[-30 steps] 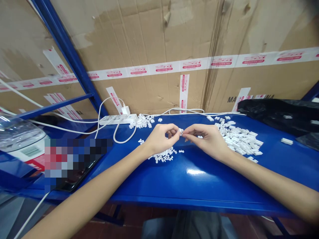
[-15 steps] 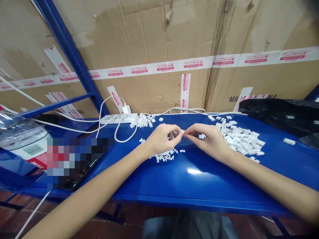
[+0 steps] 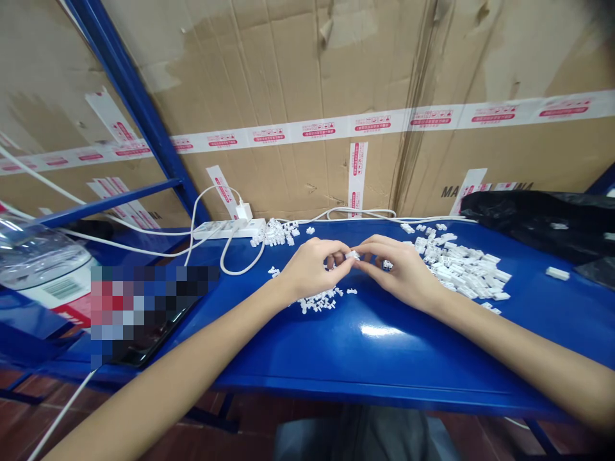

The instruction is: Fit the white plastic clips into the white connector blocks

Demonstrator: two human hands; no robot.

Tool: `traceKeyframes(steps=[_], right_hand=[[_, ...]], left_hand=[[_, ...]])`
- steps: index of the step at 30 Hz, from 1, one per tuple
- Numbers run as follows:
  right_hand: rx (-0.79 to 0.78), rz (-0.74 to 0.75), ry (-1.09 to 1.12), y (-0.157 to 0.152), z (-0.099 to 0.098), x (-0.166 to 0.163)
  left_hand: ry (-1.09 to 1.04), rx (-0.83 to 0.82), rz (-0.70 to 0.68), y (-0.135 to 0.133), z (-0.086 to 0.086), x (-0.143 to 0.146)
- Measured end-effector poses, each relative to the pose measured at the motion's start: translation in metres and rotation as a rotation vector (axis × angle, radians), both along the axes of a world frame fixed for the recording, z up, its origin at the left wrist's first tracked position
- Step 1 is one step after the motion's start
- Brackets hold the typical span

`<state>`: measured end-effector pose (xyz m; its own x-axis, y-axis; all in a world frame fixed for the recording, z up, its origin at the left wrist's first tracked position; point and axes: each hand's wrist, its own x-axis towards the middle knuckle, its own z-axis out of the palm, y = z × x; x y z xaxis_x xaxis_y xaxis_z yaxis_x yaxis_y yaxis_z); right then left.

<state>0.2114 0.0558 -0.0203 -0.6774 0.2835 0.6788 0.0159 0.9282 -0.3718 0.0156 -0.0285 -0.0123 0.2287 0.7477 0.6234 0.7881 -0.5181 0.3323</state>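
Note:
Between my fingertips is a small white plastic piece [image 3: 352,255], partly hidden by the fingers. My left hand [image 3: 317,264] pinches it from the left, with thumb and fingers closed. My right hand [image 3: 398,266] meets it from the other side, its thumb and forefinger also closed on the piece. Below my left hand lies a loose pile of tiny white parts [image 3: 317,301]. To the right of my right hand spreads a larger heap of white blocky plastic pieces [image 3: 471,269].
A white power strip [image 3: 225,228] with cables stands at the back left, beside another white pile [image 3: 276,232]. Black plastic bag [image 3: 528,218] lies at the right. A dark phone-like device [image 3: 158,326] and a clear bottle [image 3: 38,256] are at left. Cardboard [image 3: 288,77] rises behind the blue table [image 3: 307,358].
My right hand's fingers have shifted slightly and its forefinger now sits higher. More of the white piece shows between the fingertips. My left hand has hardly moved.

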Motion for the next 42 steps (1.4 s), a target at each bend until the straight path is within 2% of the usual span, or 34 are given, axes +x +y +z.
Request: traceKeyframes(steps=[6, 13, 16, 26, 42], right_hand=[[-0.029, -0.039, 0.021, -0.003, 0.003, -0.001], [-0.245, -0.069, 0.03, -0.006, 0.003, -0.002], [-0.279, -0.04, -0.021, -0.007, 0.003, -0.001], [-0.234, -0.045, -0.086, -0.009, 0.005, -0.001], [-0.076, -0.083, -0.079, -0.011, 0.004, -0.001]], left_hand=[[0.121, 0.022, 0.024, -0.001, 0.004, -0.003], [0.28, 0.064, 0.049, -0.001, 0.006, -0.005], [0.306, 0.081, 0.04, -0.001, 0.005, -0.004], [0.33, 0.151, -0.02, -0.002, 0.006, 0.0], [0.315, 0.116, -0.009, -0.003, 0.006, 0.005]])
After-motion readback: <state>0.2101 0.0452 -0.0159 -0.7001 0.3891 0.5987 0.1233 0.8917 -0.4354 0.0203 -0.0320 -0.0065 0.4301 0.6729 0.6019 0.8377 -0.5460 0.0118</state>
